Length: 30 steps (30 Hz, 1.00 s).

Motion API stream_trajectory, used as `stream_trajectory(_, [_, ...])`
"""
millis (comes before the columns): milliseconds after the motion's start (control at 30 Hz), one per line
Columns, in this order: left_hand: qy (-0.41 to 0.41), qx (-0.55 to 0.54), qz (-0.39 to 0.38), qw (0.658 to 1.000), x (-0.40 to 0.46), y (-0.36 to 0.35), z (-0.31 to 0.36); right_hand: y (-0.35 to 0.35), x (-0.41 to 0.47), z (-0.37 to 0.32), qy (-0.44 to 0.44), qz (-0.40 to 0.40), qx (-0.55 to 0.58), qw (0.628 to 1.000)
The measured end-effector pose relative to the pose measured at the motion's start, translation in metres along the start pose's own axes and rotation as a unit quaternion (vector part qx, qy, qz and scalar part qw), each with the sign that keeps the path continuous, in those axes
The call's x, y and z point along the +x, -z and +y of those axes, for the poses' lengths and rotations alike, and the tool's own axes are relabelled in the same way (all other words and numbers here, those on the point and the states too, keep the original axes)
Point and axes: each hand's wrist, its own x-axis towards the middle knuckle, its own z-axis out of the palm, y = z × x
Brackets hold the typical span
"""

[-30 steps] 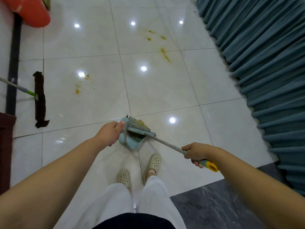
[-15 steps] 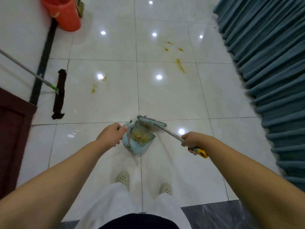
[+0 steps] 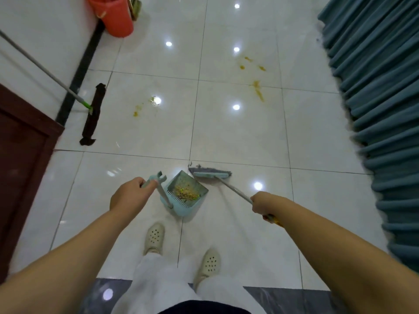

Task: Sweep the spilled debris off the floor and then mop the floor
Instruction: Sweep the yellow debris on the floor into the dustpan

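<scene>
**One load in the pan, two spills and the mopping still to go**

The left hand (image 3: pixel 129 196) is clenched around the pale blue handle of the light blue plastic dustpan (image 3: pixel 184 196), which sits on the glossy white tiled floor (image 3: pixel 238 141) just ahead of the person's feet. Inside the pan lies a heap of yellowish-green crumbly debris (image 3: pixel 184 192), so one patch of the spill appears to be collected. The right hand (image 3: pixel 264 203) grips the grey pole of the blue-headed broom (image 3: pixel 210 174), fingers wrapped tight just above the yellow end of the handle. The broom head rests on the floor just beside the pan's far right corner, near a tile joint.

Sweeping is not finished, by the look of it. A small yellow scatter (image 3: pixel 145 104) remains on the tile ahead and to the left, and a longer trail of orange-yellow smears (image 3: pixel 257 87) lies farther off toward the pleated teal curtain (image 3: pixel 374 98) on the right edge of the floor.

Mopping appears not yet begun: the flat mop with a dark brown cloth head (image 3: pixel 93 114) stands untouched, its pole leaning on the left wall, and an orange-red plastic bucket (image 3: pixel 113 15) waits in the far left corner. I judge the task under halfway done.
</scene>
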Motion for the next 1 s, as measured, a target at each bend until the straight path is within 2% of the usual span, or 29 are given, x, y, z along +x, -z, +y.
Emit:
stream_trajectory(133, [0.013,0.005,0.014,1.0,-0.018,-0.012,0.01,0.015,-0.009,0.039,0.037,0.02,-0.028,0.999])
stream_trajectory(367, [0.012,0.03,0.022,0.999,-0.037,-0.025,0.011,0.038,-0.008,0.045,0.076,0.013,0.028,0.997])
stream_trajectory(533, [0.038,0.026,-0.044,0.998,-0.038,-0.027,0.011,0.037,0.013,0.031,0.068,-0.004,0.088,0.994])
stream_trajectory(733, [0.054,-0.067,-0.129,0.988,-0.033,-0.018,0.009,-0.002,0.015,0.028,0.038,-0.069,0.101,0.992])
stream_trajectory(1000, [0.046,-0.091,-0.135,0.986,-0.035,-0.019,0.012,0.018,-0.028,0.059,0.04,-0.116,0.076,0.989])
